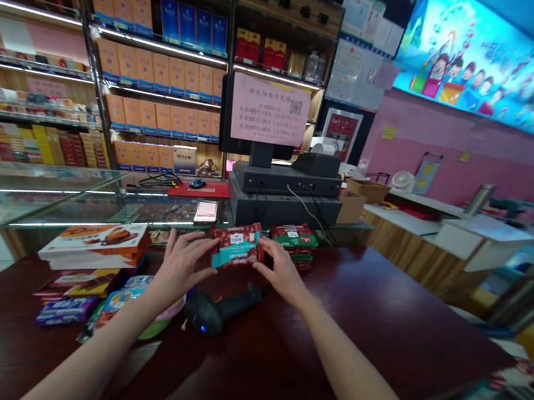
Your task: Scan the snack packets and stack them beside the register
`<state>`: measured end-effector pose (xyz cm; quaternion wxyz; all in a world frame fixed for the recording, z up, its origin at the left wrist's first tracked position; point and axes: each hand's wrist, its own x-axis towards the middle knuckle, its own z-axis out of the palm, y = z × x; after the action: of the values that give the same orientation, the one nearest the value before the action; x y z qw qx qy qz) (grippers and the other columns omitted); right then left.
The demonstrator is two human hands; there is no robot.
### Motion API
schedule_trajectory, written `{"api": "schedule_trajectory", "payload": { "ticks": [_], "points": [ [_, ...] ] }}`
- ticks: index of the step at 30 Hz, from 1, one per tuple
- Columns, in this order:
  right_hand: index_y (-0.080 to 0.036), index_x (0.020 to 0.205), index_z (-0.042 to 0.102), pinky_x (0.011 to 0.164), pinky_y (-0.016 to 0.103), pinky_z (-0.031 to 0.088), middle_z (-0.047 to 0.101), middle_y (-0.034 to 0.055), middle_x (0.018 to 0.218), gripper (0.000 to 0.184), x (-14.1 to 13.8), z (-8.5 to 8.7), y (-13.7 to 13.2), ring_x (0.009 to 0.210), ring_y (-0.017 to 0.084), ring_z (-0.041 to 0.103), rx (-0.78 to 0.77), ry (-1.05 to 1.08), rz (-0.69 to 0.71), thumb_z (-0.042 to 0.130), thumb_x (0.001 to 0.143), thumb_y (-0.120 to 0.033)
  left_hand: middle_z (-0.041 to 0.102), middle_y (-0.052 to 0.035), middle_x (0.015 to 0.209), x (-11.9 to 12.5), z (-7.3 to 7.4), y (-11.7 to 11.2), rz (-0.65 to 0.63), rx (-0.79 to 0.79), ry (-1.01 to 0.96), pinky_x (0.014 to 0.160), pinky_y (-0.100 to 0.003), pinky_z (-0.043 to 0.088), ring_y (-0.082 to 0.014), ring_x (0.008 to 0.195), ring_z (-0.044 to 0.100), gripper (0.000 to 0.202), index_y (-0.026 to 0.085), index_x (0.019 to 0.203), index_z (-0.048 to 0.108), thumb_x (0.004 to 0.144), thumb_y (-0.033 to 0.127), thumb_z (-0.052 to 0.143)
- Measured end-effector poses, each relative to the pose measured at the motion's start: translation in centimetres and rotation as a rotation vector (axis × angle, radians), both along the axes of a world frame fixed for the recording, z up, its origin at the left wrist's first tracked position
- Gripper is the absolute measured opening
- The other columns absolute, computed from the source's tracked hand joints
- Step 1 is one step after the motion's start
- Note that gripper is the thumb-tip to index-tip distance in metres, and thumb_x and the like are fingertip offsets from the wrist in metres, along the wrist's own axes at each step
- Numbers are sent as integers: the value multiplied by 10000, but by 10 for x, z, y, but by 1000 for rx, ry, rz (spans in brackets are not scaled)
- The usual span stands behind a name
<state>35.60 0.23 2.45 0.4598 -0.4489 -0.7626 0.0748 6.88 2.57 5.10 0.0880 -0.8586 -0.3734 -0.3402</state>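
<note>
A brown and teal hazelnut chocolate bar (238, 247) is between my two hands above the dark counter, its printed front facing me. My right hand (282, 269) has its thumb and fingers at the bar's right edge, holding it. On the other side my left hand (183, 262) has its fingers spread, the fingertips at or very near the bar's left edge. A small stack of red and green chocolate packs (294, 237) lies just behind my right hand. Below the bar, a black barcode scanner (219, 309) rests on the counter with a blue light lit.
To the left lie an orange and white box (96, 243), chocolate packs (86, 284) and colourful snack packets (118, 301), partly behind my left arm. A cash register (282, 192) with a signed monitor (268, 114) stands behind. A glass display case (68, 198) adjoins the wooden counter (377, 335).
</note>
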Motion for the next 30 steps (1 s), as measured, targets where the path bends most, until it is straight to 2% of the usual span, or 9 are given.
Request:
{"api": "schedule_trajectory", "payload": {
  "ticks": [9, 16, 23, 30],
  "points": [
    [-272, 1410, 503, 1125, 512, 438, 573, 105, 1385, 537, 46, 14, -7, 1284, 275, 575, -5, -9, -79, 665, 899, -300, 641, -62, 1370, 49, 11, 10, -113, -19, -8, 1214, -647, 105, -298, 1310, 491, 640, 302, 1436, 510, 833, 327, 724],
    [-259, 1401, 507, 1113, 514, 442, 578, 113, 1383, 516, 80, 21, -10, 1285, 280, 569, 10, -48, -170, 642, 905, -310, 644, -78, 1349, 90, 16, 22, -162, -37, -22, 1206, -625, 185, -287, 1305, 494, 644, 273, 1434, 506, 832, 305, 733],
    [-252, 1399, 518, 1090, 509, 455, 584, 122, 1377, 533, 111, 27, -1, 1237, 279, 607, -12, -71, -241, 640, 884, -321, 636, -85, 1342, 125, 18, 36, -182, -70, -39, 1202, -606, 220, -272, 1286, 511, 618, 273, 1413, 527, 832, 298, 735],
    [-236, 1417, 500, 1119, 516, 419, 569, 135, 1400, 552, 138, 25, 11, 1272, 282, 593, -80, -58, -261, 626, 882, -296, 638, -93, 1336, 155, 19, 49, -222, -116, -26, 1191, -604, 230, -273, 1282, 513, 615, 252, 1420, 519, 840, 288, 721]
  ]
}}
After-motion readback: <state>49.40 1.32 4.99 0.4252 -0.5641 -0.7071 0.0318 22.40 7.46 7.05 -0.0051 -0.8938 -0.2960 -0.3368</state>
